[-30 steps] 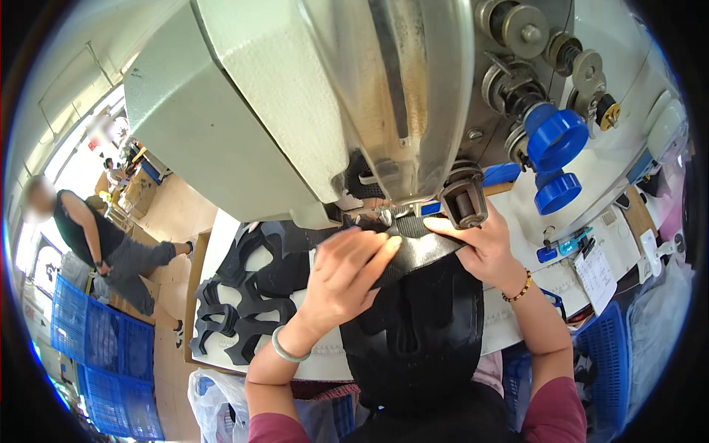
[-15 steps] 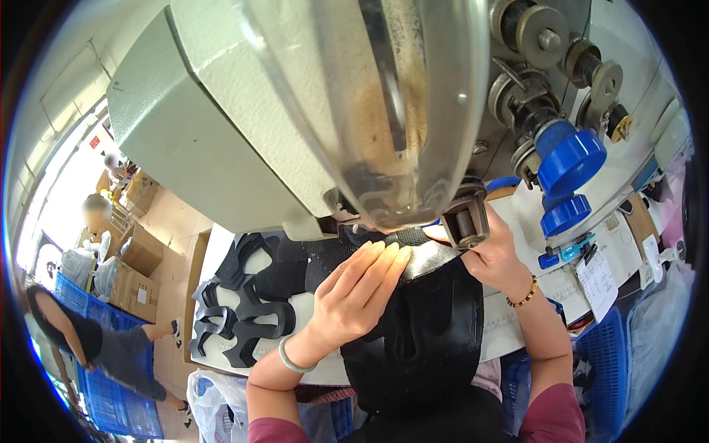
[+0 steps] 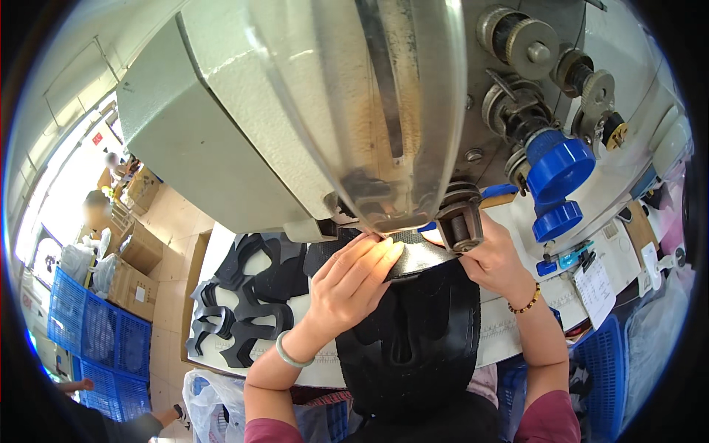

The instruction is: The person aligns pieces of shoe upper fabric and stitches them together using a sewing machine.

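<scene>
A black mesh piece with a shiny silver part [image 3: 421, 258] lies under the pale green sewing machine [image 3: 199, 148], close to its roller foot [image 3: 459, 225]. My left hand [image 3: 351, 284] holds the piece from the left, its fingers together on top and the thumb hidden. My right hand [image 3: 491, 255] pinches the right end beside the roller; some of its fingers are behind the metal. Where the piece meets the needle is hidden by the clear plastic guard [image 3: 413, 162]. Below the piece hangs a large black sheet-like part [image 3: 402, 332].
Several black cut pieces [image 3: 244, 317] lie on the white table [image 3: 321, 369] to the left. Blue knobs [image 3: 557, 173] jut from the machine at right. A written paper [image 3: 594, 292] lies farther right. Blue crates [image 3: 96, 317] and cardboard boxes [image 3: 131, 288] stand beyond, with people nearby.
The whole view has shifted slightly. My left fingers have slid a little left along the piece, and more of its silver part shows. The person at far left has moved lower, mostly out of view.
</scene>
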A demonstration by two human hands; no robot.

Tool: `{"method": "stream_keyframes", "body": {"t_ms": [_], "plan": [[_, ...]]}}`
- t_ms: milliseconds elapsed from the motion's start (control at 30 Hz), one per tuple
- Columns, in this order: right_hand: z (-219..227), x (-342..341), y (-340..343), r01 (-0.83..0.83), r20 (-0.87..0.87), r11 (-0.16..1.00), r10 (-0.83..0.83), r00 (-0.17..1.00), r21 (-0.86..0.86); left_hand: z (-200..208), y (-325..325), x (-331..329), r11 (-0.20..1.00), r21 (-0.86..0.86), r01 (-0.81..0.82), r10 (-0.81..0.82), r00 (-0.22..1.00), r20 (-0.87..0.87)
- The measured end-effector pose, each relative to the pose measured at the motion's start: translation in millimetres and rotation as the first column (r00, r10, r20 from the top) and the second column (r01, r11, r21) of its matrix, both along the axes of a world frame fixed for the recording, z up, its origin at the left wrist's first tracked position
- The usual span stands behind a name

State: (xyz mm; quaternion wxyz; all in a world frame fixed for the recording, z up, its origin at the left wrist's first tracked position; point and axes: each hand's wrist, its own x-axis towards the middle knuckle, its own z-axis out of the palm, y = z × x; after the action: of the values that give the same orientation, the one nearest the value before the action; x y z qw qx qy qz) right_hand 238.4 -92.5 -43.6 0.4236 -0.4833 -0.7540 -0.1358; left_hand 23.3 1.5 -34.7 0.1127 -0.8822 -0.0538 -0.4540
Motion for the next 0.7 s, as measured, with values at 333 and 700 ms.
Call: {"method": "stream_keyframes", "body": {"t_ms": [333, 700], "plan": [[4, -14, -11, 0.043, 0.061, 0.999, -0.045, 0.997, 0.028, -15, -13, 12, 0.991, 0.108, -0.074, 0.067, 0.996, 0.065], [5, -51, -35, 0.180, 0.118, 0.982, -0.174, 0.978, -0.048, -24, -12, 19, 0.981, 0.131, -0.145, 0.127, 0.982, 0.141]]}}
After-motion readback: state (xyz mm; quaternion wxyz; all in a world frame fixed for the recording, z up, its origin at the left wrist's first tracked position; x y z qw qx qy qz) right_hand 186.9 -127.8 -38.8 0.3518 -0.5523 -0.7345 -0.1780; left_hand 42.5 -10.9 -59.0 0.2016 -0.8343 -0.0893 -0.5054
